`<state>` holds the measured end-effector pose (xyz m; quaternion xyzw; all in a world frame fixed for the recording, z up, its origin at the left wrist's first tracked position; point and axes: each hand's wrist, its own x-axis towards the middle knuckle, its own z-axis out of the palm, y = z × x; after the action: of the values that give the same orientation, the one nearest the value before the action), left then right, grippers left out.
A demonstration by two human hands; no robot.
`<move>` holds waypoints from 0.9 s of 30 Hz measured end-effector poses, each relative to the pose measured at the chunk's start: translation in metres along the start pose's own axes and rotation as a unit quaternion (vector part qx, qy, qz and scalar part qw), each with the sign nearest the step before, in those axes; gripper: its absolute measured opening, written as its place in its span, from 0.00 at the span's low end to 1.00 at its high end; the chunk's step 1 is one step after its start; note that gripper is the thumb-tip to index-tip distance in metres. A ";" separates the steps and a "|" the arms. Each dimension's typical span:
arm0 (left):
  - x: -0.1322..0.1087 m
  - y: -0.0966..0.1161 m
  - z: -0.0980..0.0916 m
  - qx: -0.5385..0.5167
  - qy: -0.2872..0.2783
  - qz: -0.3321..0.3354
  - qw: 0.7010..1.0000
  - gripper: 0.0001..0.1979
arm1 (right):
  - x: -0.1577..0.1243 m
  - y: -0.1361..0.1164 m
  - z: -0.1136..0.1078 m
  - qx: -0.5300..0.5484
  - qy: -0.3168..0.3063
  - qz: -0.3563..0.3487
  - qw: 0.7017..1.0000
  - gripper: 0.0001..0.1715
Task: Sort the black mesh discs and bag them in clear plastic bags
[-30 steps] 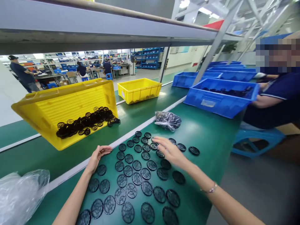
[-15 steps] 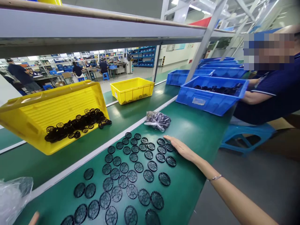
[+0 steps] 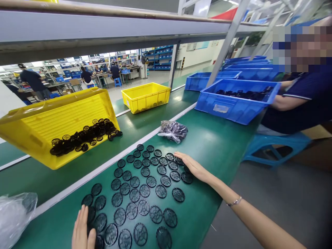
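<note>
Many round black spoked plastic discs (image 3: 143, 207) lie flat in a loose single layer on the green bench (image 3: 204, 135). At the left edge of the spread, my left hand (image 3: 82, 230) rests with its fingers stretched out against the outer discs, partly covering a few. On the far right side, my right hand (image 3: 191, 166) lies with straight fingers along the discs, hiding some of them. Neither hand grips anything. Beyond my right hand sits a tied clear bag (image 3: 173, 131) filled with dark parts.
A tilted yellow bin (image 3: 85, 107) spills black discs at the left. Another yellow bin (image 3: 146, 98) stands behind. Blue bins (image 3: 223, 109) with dark parts stand at the right, beside a co-worker (image 3: 311, 93). A clear plastic bag (image 3: 17, 218) lies at left; a shelf beam (image 3: 116, 26) crosses overhead.
My left hand has come into view and moved right, pushing the left discs inward. My right hand has shifted slightly left, pressing the right-side discs closer together.
</note>
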<state>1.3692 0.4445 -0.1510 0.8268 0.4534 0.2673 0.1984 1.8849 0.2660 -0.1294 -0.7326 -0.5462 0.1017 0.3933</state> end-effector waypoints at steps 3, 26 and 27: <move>0.043 -0.002 -0.022 -0.012 0.025 -0.005 1.000 0.33 | -0.010 0.001 -0.008 -0.038 0.026 0.003 0.999 0.29; 0.219 -0.065 -0.021 0.123 0.063 0.008 0.990 0.41 | 0.016 -0.017 -0.009 -0.249 0.008 -0.052 0.967 0.26; 0.220 -0.067 -0.021 0.123 0.063 0.007 0.990 0.40 | 0.019 -0.012 -0.011 -0.255 0.006 -0.041 0.966 0.27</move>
<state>1.4113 0.6684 -0.1155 0.8297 0.4882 0.2630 0.0644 1.8899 0.2787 -0.1083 -0.7863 -0.5813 -0.0614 0.2003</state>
